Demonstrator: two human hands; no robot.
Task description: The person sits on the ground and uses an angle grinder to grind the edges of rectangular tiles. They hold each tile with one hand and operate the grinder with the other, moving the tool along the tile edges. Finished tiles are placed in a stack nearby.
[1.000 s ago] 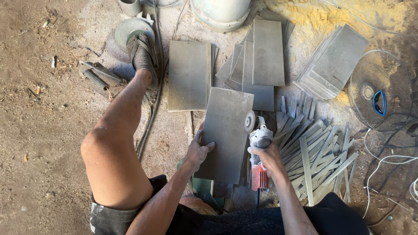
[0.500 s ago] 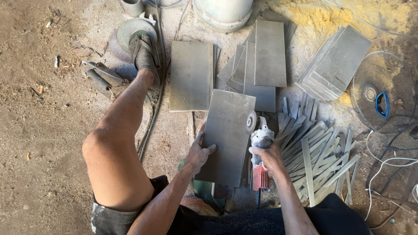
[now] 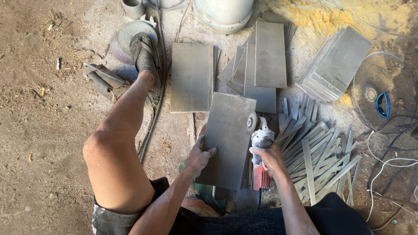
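A grey rectangular tile (image 3: 228, 135) lies in front of me on a low support. My left hand (image 3: 200, 154) presses on the tile's left edge, fingers spread over it. My right hand (image 3: 270, 157) is wrapped around a grey and red angle grinder (image 3: 260, 152). Its round disc (image 3: 251, 122) touches the tile's right edge near the far corner. My bare left leg (image 3: 117, 143) stretches forward to the left, the sandalled foot (image 3: 146, 56) resting by a round disc on the ground.
More grey tiles lie ahead (image 3: 191, 76) and in stacks (image 3: 265, 61), (image 3: 335, 63). A heap of thin cut strips (image 3: 318, 148) lies to the right. A fan guard (image 3: 383, 93), white cables (image 3: 392, 165), a hose (image 3: 152, 122) and a pale drum (image 3: 224, 13) surround me on dusty ground.
My left hand has slid slightly down the tile's left edge. The grinder disc stays against the right edge; little else differs.
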